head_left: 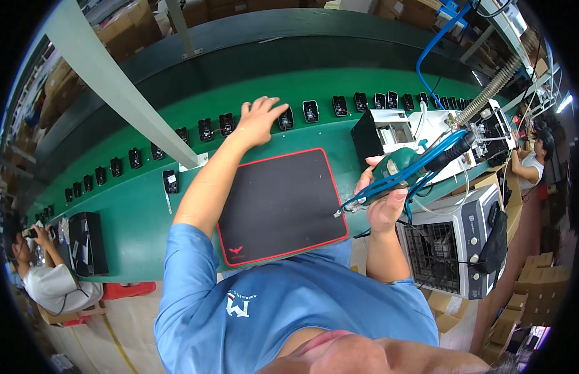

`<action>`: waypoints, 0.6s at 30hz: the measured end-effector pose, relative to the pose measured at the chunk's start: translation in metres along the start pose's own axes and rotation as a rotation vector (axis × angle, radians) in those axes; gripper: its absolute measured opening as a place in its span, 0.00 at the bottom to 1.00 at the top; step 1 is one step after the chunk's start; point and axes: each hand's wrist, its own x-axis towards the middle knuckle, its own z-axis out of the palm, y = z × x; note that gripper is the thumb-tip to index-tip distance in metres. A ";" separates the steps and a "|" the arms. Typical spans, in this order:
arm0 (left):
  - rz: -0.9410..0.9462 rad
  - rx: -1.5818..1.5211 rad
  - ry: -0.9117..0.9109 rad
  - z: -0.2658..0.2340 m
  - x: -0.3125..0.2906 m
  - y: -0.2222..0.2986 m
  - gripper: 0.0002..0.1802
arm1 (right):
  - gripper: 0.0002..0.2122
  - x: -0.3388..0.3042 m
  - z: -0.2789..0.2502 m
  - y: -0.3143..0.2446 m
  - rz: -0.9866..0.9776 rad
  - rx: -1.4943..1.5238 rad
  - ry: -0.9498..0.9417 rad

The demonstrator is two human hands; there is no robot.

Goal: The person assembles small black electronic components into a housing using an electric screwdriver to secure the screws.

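My left hand (258, 121) reaches out over the far edge of the bench, fingers spread. Its thumb side is right by a small black plastic housing (286, 118); whether it touches it I cannot tell. Another housing (226, 124) sits just left of the hand. In my right hand (385, 209) is a green power screwdriver (389, 168), trailing blue hoses, its thin tip pointing left. That tip hovers by the right edge of a black mat (280, 206) with a red border. Nothing lies on the mat.
Several similar housings line the green belt (330, 81). One housing (170, 181) lies on the bench by the white post (124, 87). A white machine (389, 131) stands at right, above an air cooler (451, 243). Co-workers sit at far left and far right.
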 end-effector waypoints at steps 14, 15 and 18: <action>-0.066 -0.138 -0.119 0.012 0.026 0.005 0.35 | 0.43 -0.001 -0.002 0.004 -0.016 0.110 -0.021; -0.089 -0.135 -0.093 0.013 0.027 0.008 0.35 | 0.43 0.000 0.000 0.004 -0.064 0.022 0.002; -0.148 -0.190 -0.031 0.015 0.025 0.015 0.35 | 0.43 -0.001 0.005 -0.001 -0.071 0.030 0.010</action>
